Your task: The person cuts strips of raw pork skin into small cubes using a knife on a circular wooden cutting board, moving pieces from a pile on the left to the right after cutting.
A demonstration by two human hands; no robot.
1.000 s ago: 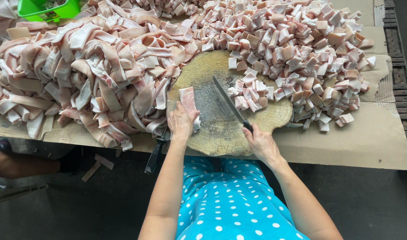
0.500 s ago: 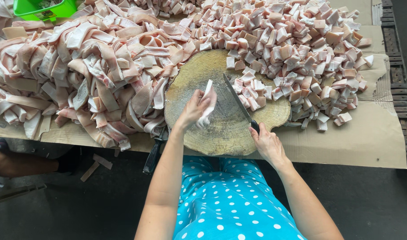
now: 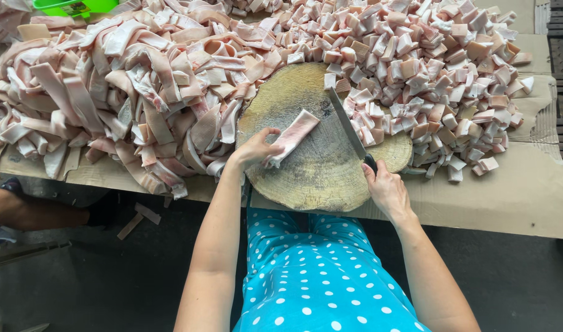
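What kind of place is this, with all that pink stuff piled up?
Probably a meat-cutting workplace, maybe a market stall or small workshop. Long pink strips are heaped on cardboard, cut chunks lie opposite, and a round wooden chopping block sits between, with a knife on it.

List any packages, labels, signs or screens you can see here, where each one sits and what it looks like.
No labels, signs or screens show.
Green plastic bin: top left edge behind the long meat strips, bright green, mostly cut off; contents unclear.
Flattened cardboard: brown sheets, spread under the meat and the round wooden chopping block.
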